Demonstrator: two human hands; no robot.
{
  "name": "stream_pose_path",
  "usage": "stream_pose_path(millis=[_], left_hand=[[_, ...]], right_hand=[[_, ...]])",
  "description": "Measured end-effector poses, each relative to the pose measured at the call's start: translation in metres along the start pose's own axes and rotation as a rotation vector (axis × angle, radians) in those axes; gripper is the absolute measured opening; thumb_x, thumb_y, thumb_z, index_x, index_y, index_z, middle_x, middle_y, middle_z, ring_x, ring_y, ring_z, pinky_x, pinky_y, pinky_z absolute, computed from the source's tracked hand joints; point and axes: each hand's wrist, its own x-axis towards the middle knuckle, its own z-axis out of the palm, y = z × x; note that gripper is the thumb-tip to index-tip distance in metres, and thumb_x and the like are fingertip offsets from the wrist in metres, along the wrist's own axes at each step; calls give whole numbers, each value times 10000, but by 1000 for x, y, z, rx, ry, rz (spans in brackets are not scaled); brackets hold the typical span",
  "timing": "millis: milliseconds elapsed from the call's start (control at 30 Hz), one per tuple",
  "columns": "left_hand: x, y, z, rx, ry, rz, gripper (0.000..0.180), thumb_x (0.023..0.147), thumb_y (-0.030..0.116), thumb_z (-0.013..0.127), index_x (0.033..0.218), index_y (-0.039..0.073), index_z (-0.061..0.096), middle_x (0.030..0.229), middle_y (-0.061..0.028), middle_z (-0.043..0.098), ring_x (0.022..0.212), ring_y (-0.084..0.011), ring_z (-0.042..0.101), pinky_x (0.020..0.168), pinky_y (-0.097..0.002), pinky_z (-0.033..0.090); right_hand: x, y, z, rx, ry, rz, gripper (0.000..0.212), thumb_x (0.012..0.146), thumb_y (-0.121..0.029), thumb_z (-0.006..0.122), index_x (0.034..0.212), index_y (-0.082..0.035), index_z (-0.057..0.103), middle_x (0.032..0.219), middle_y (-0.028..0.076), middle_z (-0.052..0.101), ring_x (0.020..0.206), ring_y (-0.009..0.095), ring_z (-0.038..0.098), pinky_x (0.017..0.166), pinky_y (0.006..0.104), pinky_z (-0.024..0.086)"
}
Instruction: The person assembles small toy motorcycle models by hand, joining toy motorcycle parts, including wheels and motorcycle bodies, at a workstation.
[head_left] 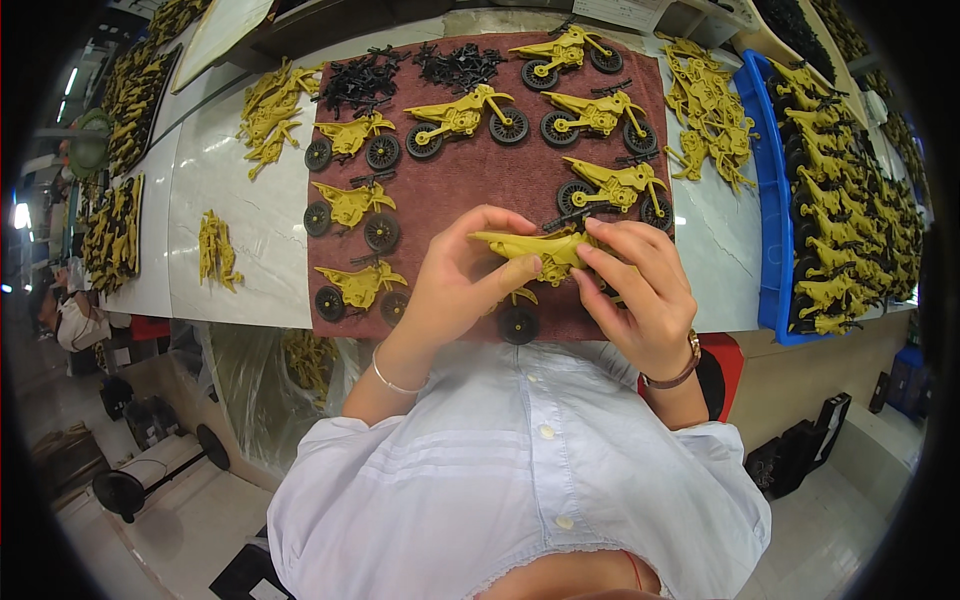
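Above the near edge of a dark red towel (480,185), I hold a yellow toy motorcycle body (530,248) between both hands. My left hand (465,270) grips its left end, thumb along the near side. At the other end, my right hand (645,280) pinches the body with thumb and fingertips; whether a small part is between them is hidden. Partly covered beneath the body lies a black wheel (518,325) with a bit of yellow frame. Beyond my right hand rests a wheeled toy motorcycle (615,188), a black handlebar piece beside it.
More wheeled toy motorcycles (460,115) lie around the towel, with piles of black handlebar parts (360,80) at its far edge. Loose yellow parts (265,115) are heaped left, others (710,110) right. A blue tray (770,200) packed with yellow-and-black toy motorcycles stands at the right.
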Motion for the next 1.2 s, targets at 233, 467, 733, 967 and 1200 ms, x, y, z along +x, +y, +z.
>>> stream_pose_path(millis=[233,467,733,967,1200], left_hand=[[0,-2,6,-24,11,-41,232,799,28,605,1005,-15,507,930,-42,574,858,-76,538,755,-220,440],[-1,-1,5,52,-55,22,238,820,66,602,1022,-9,502,949,-56,578,896,-102,548,778,-245,450],[2,6,1,78,-159,31,227,814,71,614,1007,-6,521,962,-65,591,905,-101,550,767,-248,450],[8,-4,6,-299,-23,84,334,779,5,632,1089,-41,514,1035,-94,566,925,-136,554,813,-275,463],[5,-7,14,-163,28,142,136,764,-88,583,899,-85,597,950,-99,584,854,-120,570,739,-232,467]], right_hand=[[-4,3,1,12,8,-12,314,580,39,696,886,29,625,1021,129,590,883,289,560,741,344,482],[-4,2,2,458,171,411,436,603,-22,756,988,-17,551,1020,128,551,881,205,564,749,294,473],[-12,21,-4,1038,-190,699,381,736,6,682,1075,40,511,1002,78,577,913,122,557,788,249,460],[-10,12,11,1252,194,785,347,745,41,654,1061,40,509,1029,96,573,933,137,560,799,252,462],[-10,2,21,1424,276,886,381,714,73,644,1034,-7,454,987,65,553,881,105,548,761,239,466]])
